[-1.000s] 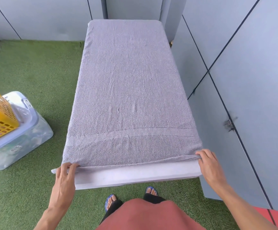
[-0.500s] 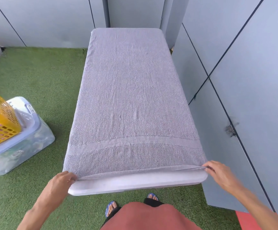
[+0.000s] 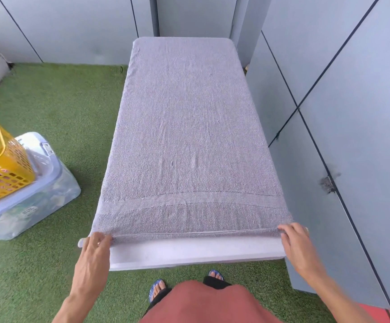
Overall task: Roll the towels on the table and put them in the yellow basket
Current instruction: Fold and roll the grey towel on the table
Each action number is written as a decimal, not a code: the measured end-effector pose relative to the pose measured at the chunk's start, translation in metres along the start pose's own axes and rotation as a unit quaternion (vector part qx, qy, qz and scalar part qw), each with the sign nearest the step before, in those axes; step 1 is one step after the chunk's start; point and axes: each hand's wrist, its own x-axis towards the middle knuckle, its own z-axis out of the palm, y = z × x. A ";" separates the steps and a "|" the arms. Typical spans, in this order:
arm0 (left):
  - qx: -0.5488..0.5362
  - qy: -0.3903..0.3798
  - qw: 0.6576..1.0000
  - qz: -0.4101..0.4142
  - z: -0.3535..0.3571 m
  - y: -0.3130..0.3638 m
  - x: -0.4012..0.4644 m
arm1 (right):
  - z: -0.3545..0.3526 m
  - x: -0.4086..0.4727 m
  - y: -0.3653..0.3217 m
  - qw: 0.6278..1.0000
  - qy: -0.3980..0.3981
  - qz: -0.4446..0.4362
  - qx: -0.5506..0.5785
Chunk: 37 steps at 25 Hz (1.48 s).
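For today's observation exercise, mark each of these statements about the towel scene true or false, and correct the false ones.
1. The grey towel lies spread flat along the white table. True.
2. Both hands grip the towel's far edge. False: the left hand and right hand hold its near corners.
3. The yellow basket sits on top of a clear plastic box. True.
4. The towel is already rolled halfway up. False: only its near edge is turned slightly at the hands.
5. The floor is bare concrete. False: it is green artificial grass.
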 end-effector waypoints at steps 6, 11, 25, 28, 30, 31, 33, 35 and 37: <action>-0.015 -0.037 0.999 -0.023 0.001 -0.005 0.006 | 0.000 0.011 0.007 0.999 0.003 -0.007 -0.033; -0.030 -0.066 0.997 0.027 -0.011 -0.024 0.013 | -0.003 0.021 0.025 0.997 -0.060 0.028 -0.032; -0.026 -0.009 1.000 -0.013 -0.013 -0.019 0.027 | -0.007 0.033 -0.014 0.999 0.016 0.038 -0.021; -0.040 0.004 0.999 -0.010 -0.002 -0.008 0.008 | 0.004 0.026 -0.006 0.999 0.011 0.026 -0.015; -0.045 0.002 0.999 -0.019 0.003 -0.006 0.004 | 0.002 0.024 0.003 0.999 -0.021 0.000 -0.032; -0.047 -0.003 0.999 -0.023 0.005 -0.006 0.006 | 0.000 0.025 0.004 0.999 -0.035 -0.004 -0.034; -0.046 -0.015 0.998 -0.032 0.006 -0.005 0.013 | -0.003 0.031 0.000 0.998 -0.047 0.012 -0.031; -0.057 -0.027 0.997 -0.051 0.003 -0.004 0.025 | -0.005 0.038 -0.008 0.998 -0.047 0.038 -0.035; -0.058 -0.034 0.996 -0.057 -0.002 -0.006 0.033 | -0.007 0.042 -0.011 0.996 -0.048 0.056 -0.044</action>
